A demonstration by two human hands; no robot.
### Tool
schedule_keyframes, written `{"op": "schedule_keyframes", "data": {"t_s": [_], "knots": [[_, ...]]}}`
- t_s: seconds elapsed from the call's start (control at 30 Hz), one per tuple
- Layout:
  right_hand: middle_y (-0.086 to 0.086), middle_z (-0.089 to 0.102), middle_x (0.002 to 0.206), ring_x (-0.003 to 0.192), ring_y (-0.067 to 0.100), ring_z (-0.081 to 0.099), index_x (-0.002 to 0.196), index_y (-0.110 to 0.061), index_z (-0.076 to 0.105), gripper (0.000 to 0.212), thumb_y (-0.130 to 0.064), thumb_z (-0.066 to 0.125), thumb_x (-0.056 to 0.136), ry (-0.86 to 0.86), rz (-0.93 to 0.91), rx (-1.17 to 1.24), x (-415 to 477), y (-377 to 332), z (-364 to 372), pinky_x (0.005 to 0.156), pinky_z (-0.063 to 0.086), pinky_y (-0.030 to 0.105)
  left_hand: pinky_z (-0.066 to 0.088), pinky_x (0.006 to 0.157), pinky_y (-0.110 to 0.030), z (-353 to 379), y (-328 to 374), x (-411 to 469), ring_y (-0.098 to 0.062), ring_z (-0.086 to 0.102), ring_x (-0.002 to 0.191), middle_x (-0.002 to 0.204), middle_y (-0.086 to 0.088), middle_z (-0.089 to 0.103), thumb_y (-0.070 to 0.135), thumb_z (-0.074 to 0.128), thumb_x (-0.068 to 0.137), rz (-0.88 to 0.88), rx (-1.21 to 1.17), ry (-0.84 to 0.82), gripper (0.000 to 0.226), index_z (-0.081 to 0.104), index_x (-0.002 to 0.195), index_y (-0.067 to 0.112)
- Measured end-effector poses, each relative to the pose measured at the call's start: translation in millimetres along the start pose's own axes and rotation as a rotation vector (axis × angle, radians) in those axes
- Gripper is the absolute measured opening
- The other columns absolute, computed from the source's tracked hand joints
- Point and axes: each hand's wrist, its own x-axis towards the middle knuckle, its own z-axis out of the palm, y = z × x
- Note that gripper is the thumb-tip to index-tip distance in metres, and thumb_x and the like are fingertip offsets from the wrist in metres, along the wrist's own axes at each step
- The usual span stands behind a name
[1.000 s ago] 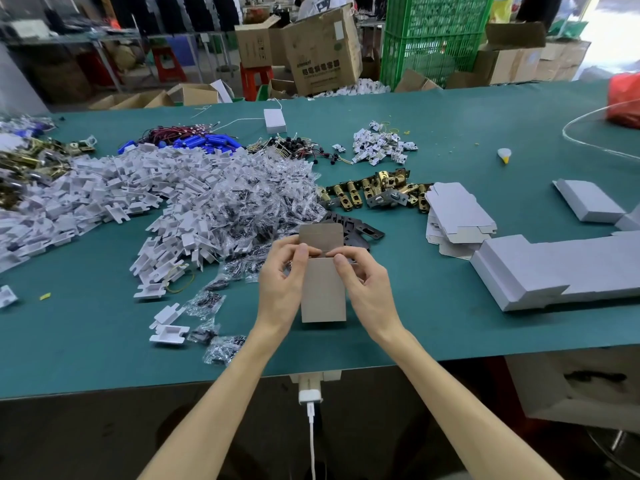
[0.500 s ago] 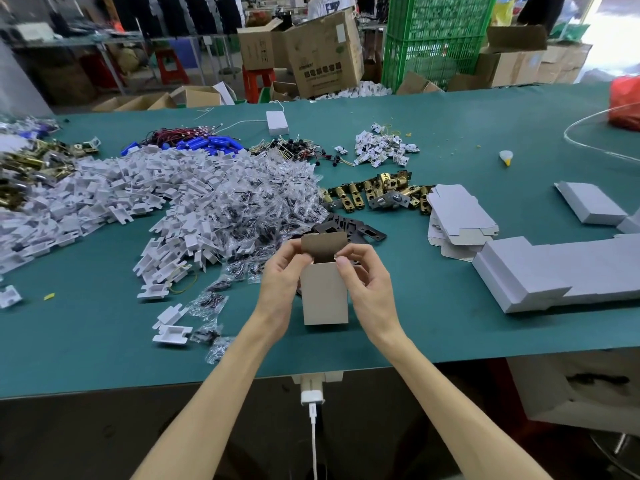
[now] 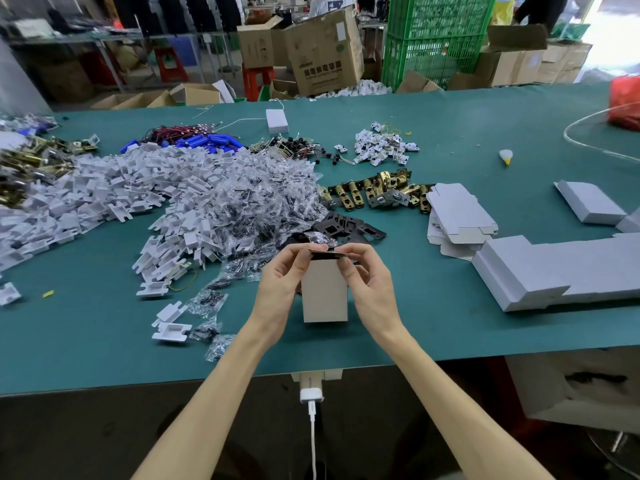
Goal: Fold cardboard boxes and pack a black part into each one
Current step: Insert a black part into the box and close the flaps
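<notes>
**Cardboard box held upright at centre frame**

Grey cardboard box [image 3: 325, 292] stands on end just above the green table [image 3: 86, 334], at centre frame. Your left hand [image 3: 282, 289] and right hand [image 3: 370, 289] both pinch its top flap [image 3: 325, 255], which lies nearly level over the opening, so you cannot see what is inside. Black parts [image 3: 349, 227] lie just behind it. Flat box blanks [image 3: 457, 213] are stacked at centre right, and closed boxes [image 3: 571, 268] line up at the right edge.

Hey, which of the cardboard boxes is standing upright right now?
The box pinched between the left hand and right hand; the finished boxes lie flat at right, the blanks stacked unfolded.
</notes>
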Motion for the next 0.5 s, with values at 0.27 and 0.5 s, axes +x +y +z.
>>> {"op": "schedule_keyframes", "data": {"t_s": [0.27,0.5], "knots": [[-0.009,0.068,0.111,0.096,0.010,0.068,0.116,-0.021,0.062,0.024,-0.039,0.060,0.100,-0.028,0.020,-0.053,-2.0,0.1,-2.3,0.074,0.057,0.028,0.052,0.085,-0.038,5.8,5.5,-3.7,-0.012,0.066,0.097,0.113,0.002,0.077,0.041,0.067,0.096,0.045,0.132,0.059,0.029,0.075,0.110,0.017],[-0.009,0.070,0.096,0.090,0.009,0.066,0.106,-0.026,0.066,0.019,-0.044,0.063,0.099,-0.024,0.049,-0.109,5.3,-10.1,-4.2,0.076,0.054,0.024,0.048,0.071,-0.021,3.2,4.7,-1.5,-0.008,0.060,0.082,0.096,0.004,0.073,0.041,0.066,0.097,0.121,0.220,0.053,0.028,0.075,0.111,0.019]]}}
